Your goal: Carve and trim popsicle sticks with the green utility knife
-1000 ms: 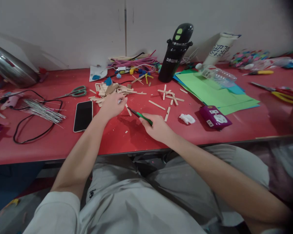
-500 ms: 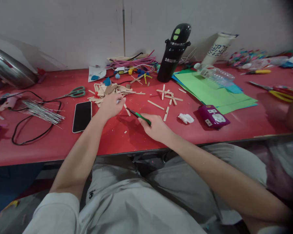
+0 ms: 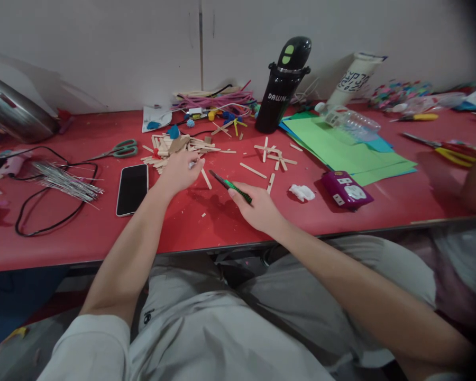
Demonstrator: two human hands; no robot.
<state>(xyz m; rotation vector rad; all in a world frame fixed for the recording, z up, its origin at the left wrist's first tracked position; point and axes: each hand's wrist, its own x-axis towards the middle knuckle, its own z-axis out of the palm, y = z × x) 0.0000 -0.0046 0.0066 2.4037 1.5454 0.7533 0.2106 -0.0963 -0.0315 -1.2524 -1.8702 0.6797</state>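
Between the fingers of my left hand [image 3: 182, 170] is a thin wooden craft stick [image 3: 206, 179], its free end pointing toward the table's front edge. My right hand [image 3: 257, 205] is wrapped round a green and black utility knife [image 3: 238, 191]. The knife's dark blade points up and left, a short gap away from the stick. Right behind my left hand lies a heap of craft sticks [image 3: 170, 145]. Several more sticks, some crossed over each other [image 3: 276, 154], lie beyond my right hand.
A phone [image 3: 132, 189], scissors [image 3: 122, 149] and a bundle of metal wires [image 3: 69, 182] lie left. A black bottle [image 3: 281, 90] stands at the back. Green paper sheets [image 3: 349, 145], a purple socket box [image 3: 347, 189] and white crumpled stuff [image 3: 301, 192] lie right on the red table [image 3: 206, 233].
My right hand has drawn the knife a little to the right and toward me, so its blade has come away from the stick. My left hand has stayed nearly in place.
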